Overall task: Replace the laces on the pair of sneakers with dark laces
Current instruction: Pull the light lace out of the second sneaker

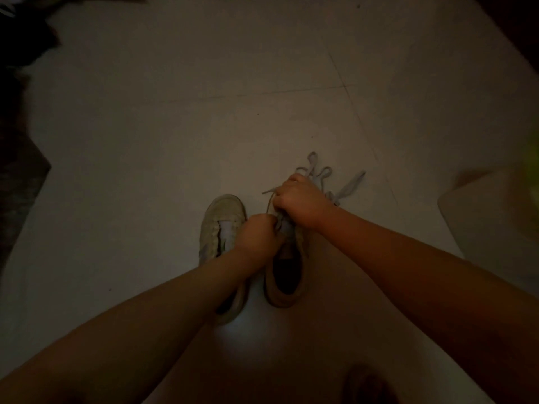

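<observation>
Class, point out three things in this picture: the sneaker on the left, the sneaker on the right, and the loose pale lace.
left sneaker (223,209): head view, on its toe cap.
right sneaker (287,271): head view, on its dark opening.
pale lace (348,185): head view, on the flat strand beyond the right hand.

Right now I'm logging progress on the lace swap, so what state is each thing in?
Left sneaker: upright on the floor, no lace showing.
Right sneaker: upright, being unlaced.
Light lace: mostly pulled out, loose past the toe.
Left hand: pinches the lace at the tongue.
Right hand: grips the lace.
</observation>
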The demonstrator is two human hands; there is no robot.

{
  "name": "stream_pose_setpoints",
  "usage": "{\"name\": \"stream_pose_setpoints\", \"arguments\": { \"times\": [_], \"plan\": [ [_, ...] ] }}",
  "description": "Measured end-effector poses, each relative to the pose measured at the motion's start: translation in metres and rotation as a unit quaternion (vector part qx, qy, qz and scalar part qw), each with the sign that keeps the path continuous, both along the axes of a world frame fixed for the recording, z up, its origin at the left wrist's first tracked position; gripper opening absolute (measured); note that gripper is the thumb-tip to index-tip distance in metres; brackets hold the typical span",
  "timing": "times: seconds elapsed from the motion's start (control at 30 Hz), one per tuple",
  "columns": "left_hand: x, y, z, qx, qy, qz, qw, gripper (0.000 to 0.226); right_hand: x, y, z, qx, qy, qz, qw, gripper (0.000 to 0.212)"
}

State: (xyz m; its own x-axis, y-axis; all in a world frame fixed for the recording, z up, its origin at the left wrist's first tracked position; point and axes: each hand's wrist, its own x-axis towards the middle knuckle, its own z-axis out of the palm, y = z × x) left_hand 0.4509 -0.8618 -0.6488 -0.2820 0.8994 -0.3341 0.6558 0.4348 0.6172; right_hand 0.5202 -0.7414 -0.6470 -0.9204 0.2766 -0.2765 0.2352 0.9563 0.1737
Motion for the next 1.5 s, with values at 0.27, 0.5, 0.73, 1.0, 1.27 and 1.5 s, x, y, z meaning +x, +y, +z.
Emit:
{"name": "stream_pose_setpoints", "arguments": {
  "times": [0.27, 0.5, 0.73, 1.0, 1.27, 1.5],
  "plan": [
    [0.0, -0.002, -0.005, 0.013, -0.021, 0.007, 1.0, 0.037, 0.004, 0.025, 0.023, -0.116, 0.321, -0.27, 0.9, 0.016],
    [-0.001, 0.0, -0.008, 0.004, -0.023, 0.001, 1.0, 0.034, 0.021, 0.039, 0.023, -0.129, 0.274, -0.353, 0.885, 0.024],
    [0.002, 0.0, -0.007, 0.021, -0.036, 0.017, 0.999, 0.041, 0.008, -0.003, 0.006, -0.031, 0.071, -0.04, 0.996, 0.028],
    [0.0, -0.001, -0.005, 0.005, -0.03, 0.008, 0.999, 0.026, 0.01, 0.006, 0.005, -0.019, 0.233, -0.167, 0.958, 0.012],
    [-0.001, -0.002, -0.007, 0.002, -0.021, -0.005, 1.0, 0.015, 0.017, 0.045, 0.034, -0.177, 0.38, -0.479, 0.771, 0.029],
    [0.01, -0.007, 0.001, 0.029, 0.068, -0.036, 0.997, 0.03, 0.06, 0.005, 0.01, -0.299, 0.168, -0.317, 0.884, 0.014]
  ]
}}
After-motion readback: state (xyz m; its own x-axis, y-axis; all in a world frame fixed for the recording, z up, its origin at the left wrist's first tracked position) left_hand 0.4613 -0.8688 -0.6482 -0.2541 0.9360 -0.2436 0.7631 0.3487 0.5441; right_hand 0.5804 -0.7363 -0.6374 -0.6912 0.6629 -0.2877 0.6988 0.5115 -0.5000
